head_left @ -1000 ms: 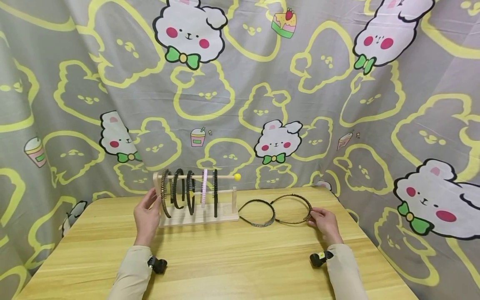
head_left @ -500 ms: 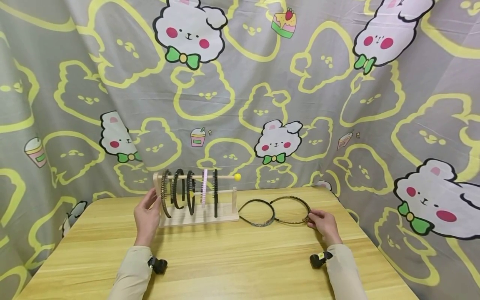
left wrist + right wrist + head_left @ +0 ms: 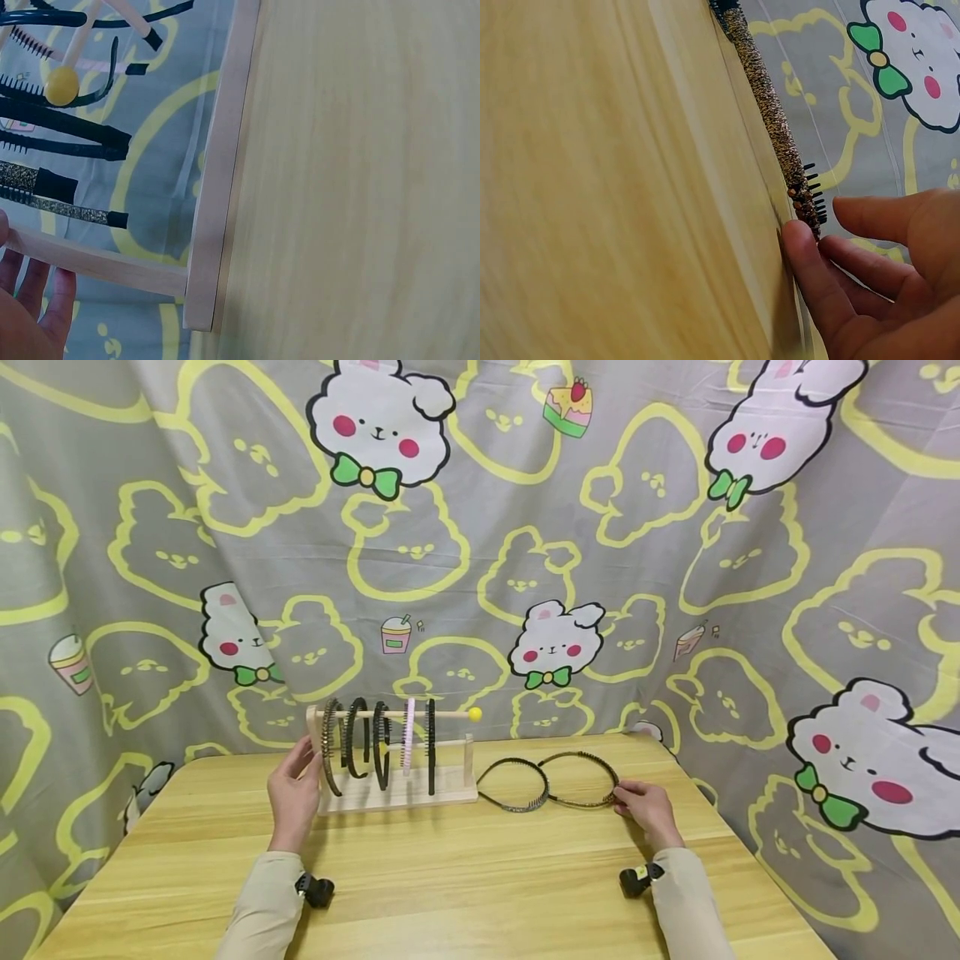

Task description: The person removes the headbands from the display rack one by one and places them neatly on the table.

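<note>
My left hand (image 3: 294,793) grips the upright end board of a wooden headband rack (image 3: 450,795); in the left wrist view its fingers (image 3: 56,311) lie against that end board (image 3: 97,262). Several headbands hang on the rack's upper rod, among them a pink toothed headband (image 3: 408,735) and a black headband (image 3: 431,747). On the table's right side, my right hand (image 3: 651,812) pinches the outer curve of a gold-glitter toothed headband (image 3: 769,105) lying on the tabletop. Left of it lies a dark toothed headband (image 3: 517,809), touching or overlapping the gold-glitter one.
A yellow ball (image 3: 475,714) caps the right end of the rack's upper rod. The wood-grain table (image 3: 480,885) spreads in front of the rack. Behind and at the sides hangs a grey cartoon-print curtain (image 3: 480,510).
My right hand has slid slightly left, pushing the gold-glitter headband a little toward the dark headband, which has barely shifted. My left hand and the rack have stayed still.
</note>
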A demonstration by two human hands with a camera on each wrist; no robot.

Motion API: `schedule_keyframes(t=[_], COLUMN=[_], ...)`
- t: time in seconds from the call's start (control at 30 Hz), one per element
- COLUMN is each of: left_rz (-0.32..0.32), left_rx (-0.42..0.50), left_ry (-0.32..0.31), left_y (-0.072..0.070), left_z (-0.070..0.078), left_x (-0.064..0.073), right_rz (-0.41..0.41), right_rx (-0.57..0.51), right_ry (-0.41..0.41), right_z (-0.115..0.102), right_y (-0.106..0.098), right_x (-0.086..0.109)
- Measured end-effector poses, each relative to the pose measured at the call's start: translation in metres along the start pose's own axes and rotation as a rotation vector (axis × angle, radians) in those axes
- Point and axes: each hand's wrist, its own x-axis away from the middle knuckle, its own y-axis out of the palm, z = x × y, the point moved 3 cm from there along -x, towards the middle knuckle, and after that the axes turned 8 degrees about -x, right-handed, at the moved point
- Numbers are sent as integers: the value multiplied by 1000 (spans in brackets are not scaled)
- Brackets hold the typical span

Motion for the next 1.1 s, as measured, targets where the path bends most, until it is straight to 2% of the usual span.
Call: schedule_keyframes(t=[0.33,0.67,0.73,0.93,1.1], left_rz=[-10,-14,-19,-33,-32], left_rx=[4,1,2,2,5], left_ry=[-2,-10,-15,-29,-39], left_y=[0,-1,0,-1,-2], left_z=[0,1,0,1,2], left_x=[0,0,0,0,1], right_rz=[-9,-32,-38,-82,-102], right_rx=[20,77,117,301,315], right_ry=[14,-27,-35,-106,-211], right_z=[-2,-6,-8,-33,-62], right_y=[-1,1,0,2,16], right_x=[3,5,6,17,30])
